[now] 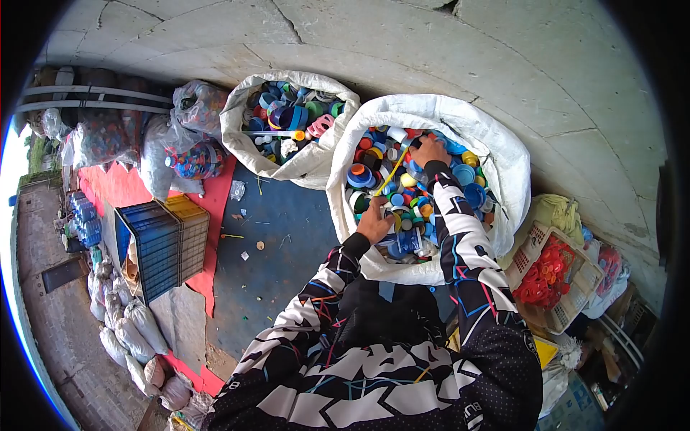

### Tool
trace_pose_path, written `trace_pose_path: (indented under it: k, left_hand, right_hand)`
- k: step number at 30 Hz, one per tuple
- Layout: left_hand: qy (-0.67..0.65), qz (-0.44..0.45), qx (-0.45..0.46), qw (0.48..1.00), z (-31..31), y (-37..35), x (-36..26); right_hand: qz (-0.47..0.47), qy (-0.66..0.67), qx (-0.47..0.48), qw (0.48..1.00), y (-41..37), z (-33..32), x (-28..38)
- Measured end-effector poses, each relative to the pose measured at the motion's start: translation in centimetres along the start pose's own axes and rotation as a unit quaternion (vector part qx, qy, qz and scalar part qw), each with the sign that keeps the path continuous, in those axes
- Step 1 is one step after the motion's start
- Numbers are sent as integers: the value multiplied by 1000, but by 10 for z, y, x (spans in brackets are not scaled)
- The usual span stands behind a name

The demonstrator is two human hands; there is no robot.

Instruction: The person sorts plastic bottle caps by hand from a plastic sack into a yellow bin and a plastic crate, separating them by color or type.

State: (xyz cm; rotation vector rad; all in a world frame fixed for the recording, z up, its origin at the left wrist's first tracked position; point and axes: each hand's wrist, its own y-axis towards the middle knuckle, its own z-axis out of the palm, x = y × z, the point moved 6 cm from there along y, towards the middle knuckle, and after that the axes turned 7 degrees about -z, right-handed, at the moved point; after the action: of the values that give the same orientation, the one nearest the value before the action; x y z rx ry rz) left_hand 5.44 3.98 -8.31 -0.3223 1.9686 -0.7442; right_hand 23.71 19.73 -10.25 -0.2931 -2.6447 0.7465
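Near sack [496, 144]: white woven, upright on blue mat [280, 237], just in front of the body; rim rolled outward, likely to keep the mouth wide and the contents within arm's reach; filled nearly to the brim with loose bottle caps [413, 197] in blue, red, orange, yellow, white and green; also carries a yellow strap [394, 171] lying slantwise across the heap.

Left hand [374, 221]: knuckles up at the near edge of the heap, fingers dug down among the caps; cannot tell whether gripping anything.

Right hand [430, 151]: stretched to the far side of the same sack, palm down on the caps, fingers curled; hold likewise impossible to tell.

Far sack [241, 118]: same white weave, rim also rolled back, touching the near sack on its left; holds larger lids and rings [291, 115], so apparently kept as a separate lot.

Basket [535, 241]: pale lattice, at the right, beside the near sack; holds red caps [546, 269] only, seemingly one colour set apart.

Blue crate [154, 248] and yellow crate [188, 208]: side by side at the left, well apart from the hands; contents not readable.

Clear bags [194, 158]: behind the crates, stuffed with mixed caps.
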Motion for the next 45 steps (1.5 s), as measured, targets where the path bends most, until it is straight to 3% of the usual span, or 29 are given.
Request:
trace_pose_path:
  k: [4, 7, 10, 13, 19, 24, 28, 31, 33, 36, 37, 39, 40, 41, 42, 45]
  left_hand:
    - [13, -20, -13, 1000, -7, -2, 1]
    - [23, -20, -60, 998, -13, -3, 3]
    - [-46, 1, 6, 999, -11, 2, 5]
    - [-163, 9, -11, 986, -12, 2, 0]
    - [-174, -6, -20, 985, -12, 14, 2]
    - [-181, 30, -10, 983, -19, 8, -4]
    - [-174, 57, 40, 982, -20, 3, -14]
    - [-210, 57, 64, 974, -11, 7, -18]
    - [-130, 4, 80, 988, -10, 10, -23]
    - [-155, 40, 112, 981, -7, 0, -57]
    - [-146, 39, 132, 980, 0, 1, -59]
    - [-127, 36, 171, 976, 12, 4, -63]
    - [-136, 23, 197, 971, 17, 3, -64]
    - [-214, -63, 184, 957, 20, 3, -57]
    - [-253, -51, 214, 942, 26, 6, -58]
    - [-348, -71, 294, 887, 43, 15, -46]
  right_hand:
    - [75, -19, 82, 994, 3, 1, 10]
    - [98, -2, 69, 993, 3, 5, 11]
    - [46, -4, -2, 999, -9, 3, 8]
    - [9, 28, -76, 997, -22, 4, 3]
    - [-93, -18, -155, 983, -35, 13, 6]
    - [-41, -7, -248, 968, -44, 4, -11]
    - [-103, 123, -335, 928, -58, -16, -38]
    - [-104, 434, -276, 852, -85, -23, -58]
    - [-163, 276, -342, 884, -119, -44, -53]
    - [-207, 220, -337, 892, -159, -50, -45]
    - [-258, 138, -401, 868, -182, -61, -30]
    - [-335, 60, -426, 838, -204, -51, -20]
    - [-361, 57, -410, 836, -213, -43, -18]
    - [-388, 54, -393, 832, -220, -36, -16]
    - [-414, 50, -376, 827, -227, -31, -13]
    - [-359, 186, -367, 838, -242, -30, -24]
